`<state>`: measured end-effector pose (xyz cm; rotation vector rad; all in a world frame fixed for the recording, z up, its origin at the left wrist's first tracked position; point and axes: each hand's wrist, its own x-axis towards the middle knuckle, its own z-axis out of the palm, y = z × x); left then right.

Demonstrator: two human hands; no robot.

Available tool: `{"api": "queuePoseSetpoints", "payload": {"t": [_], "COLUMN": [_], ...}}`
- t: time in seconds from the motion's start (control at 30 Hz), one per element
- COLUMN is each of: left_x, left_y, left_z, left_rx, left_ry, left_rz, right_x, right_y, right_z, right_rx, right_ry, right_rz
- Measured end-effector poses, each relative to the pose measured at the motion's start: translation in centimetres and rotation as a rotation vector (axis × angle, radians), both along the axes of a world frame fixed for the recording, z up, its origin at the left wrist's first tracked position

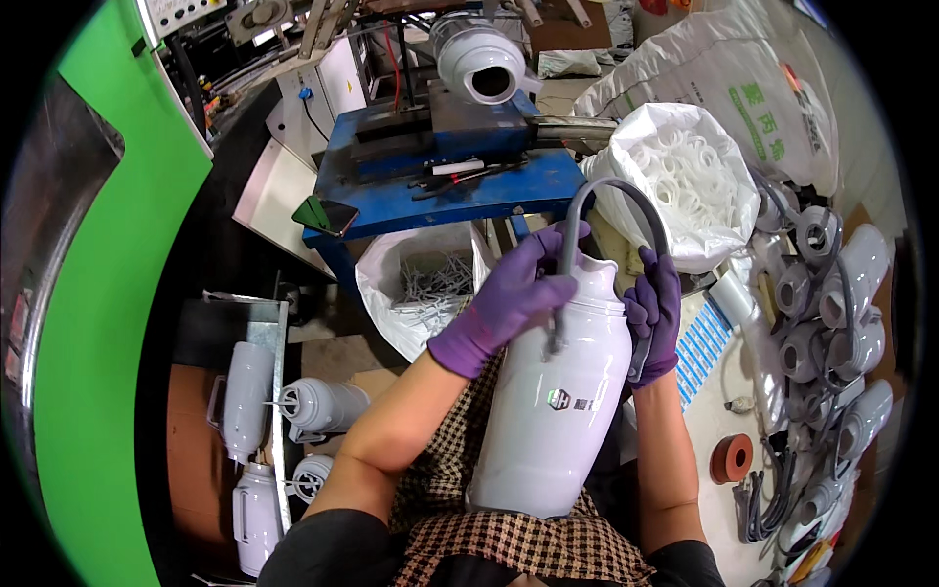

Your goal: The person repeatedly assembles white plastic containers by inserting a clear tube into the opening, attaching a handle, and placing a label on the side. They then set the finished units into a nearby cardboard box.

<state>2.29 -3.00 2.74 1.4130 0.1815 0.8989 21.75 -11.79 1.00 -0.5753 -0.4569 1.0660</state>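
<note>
A glossy pale grey thermos flask body [553,440] with a spouted top leans upright against my lap, its base on my checked apron. Over its neck arches a dark grey curved handle [616,183]. My left hand [518,298], in a purple glove, closes thumb and fingers round the handle's left arm, whose end lies against the flask's shoulder. Also gloved in purple, my right hand [653,315] has its fingers curled round the handle's right arm at the other side of the neck. Whether either handle end is joined to the flask, I cannot tell.
Beyond the flask stands a blue work stand [460,201] with a phone [326,216] and pens. White sacks hold clear rings [685,186] and thin grey rods [430,289]. Grey flask tops with handles [841,323] pile up at right; finished-looking flasks [247,401] stand at left.
</note>
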Motion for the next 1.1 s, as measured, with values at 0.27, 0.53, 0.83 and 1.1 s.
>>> {"api": "queuePoseSetpoints", "payload": {"t": [0.27,0.53,0.83,1.1], "left_x": [0.0,-2.2,-4.3,-2.0], "left_y": [4.4,3.5,0.5,0.5], "left_z": [-7.3,-3.2,1.7,-2.0], "left_rx": [-0.529,-0.24,1.329,0.409], "left_ry": [-0.637,-0.151,-0.227,-0.329], "left_rz": [-0.471,-0.186,0.153,0.249], "right_x": [-0.2,-0.2,-1.9,-2.3], "right_y": [0.2,0.3,1.8,1.3], "right_z": [-1.7,-1.5,3.7,2.4], "right_rx": [0.218,0.44,0.003,0.057], "right_ry": [0.044,0.089,-0.313,-0.239], "right_rz": [0.14,0.276,0.749,0.658]}}
